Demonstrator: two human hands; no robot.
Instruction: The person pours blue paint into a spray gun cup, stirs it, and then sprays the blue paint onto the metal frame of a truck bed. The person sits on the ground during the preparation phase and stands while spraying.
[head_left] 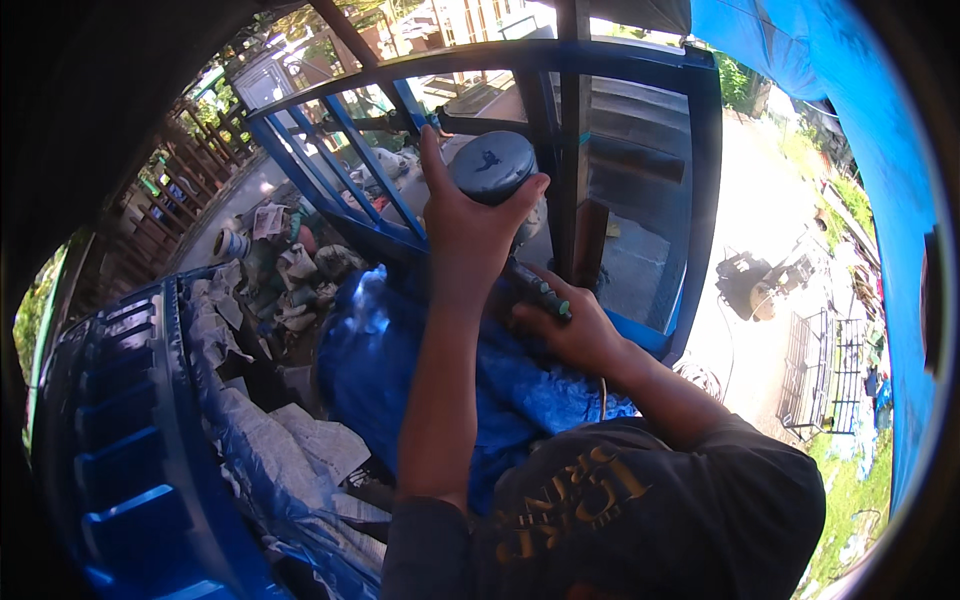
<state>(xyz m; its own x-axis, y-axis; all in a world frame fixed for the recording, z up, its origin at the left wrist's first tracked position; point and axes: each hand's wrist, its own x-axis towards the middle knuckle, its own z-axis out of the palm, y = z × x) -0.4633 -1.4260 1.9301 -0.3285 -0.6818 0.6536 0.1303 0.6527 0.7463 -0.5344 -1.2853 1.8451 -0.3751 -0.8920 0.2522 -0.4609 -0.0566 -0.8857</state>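
Note:
My left hand (470, 215) is closed round a lidded paint cup (492, 168), with thumb and forefinger spread along its sides. A dark smear marks the cup's grey lid. Just below, my right hand (575, 330) grips the spray gun (540, 288), whose knobs stick out toward me; its nozzle is hidden. A thin hose shows under my right wrist. Both hands are in front of a dark blue metal frame (620, 55) with upright bars. Blue sheeting (400, 370) is bunched beneath my forearms.
A blue ribbed truck-bed panel (120, 400) stands at the left, with paper and crumpled cloths (290, 280) beside it. A blue tarp (840, 90) hangs at the right. On the sunlit ground lie a wire rack (820, 370) and coiled hose (700, 377).

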